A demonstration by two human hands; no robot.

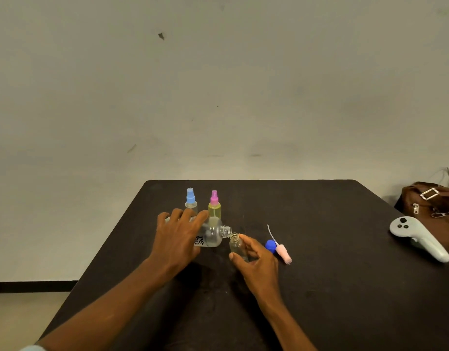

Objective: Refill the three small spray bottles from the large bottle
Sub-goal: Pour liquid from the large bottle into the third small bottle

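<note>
Matte dark table (319, 287), left hand (179, 239) tipping clear large bottle (213, 235), open small bottle (237, 245)

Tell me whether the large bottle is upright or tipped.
Tipped: the large bottle lies nearly sideways in the left hand, open neck at the mouth of the small bottle.

Three small bottles (191, 203) (214, 209) (237, 247), one large bottle (212, 236), seemingly.

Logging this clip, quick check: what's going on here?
The left hand tips the large clear bottle sideways, its open neck at the mouth of a small uncapped bottle held by the right hand. A pink spray head and blue cap lie to the right. The blue-topped bottle and pink-topped bottle stand behind.
</note>
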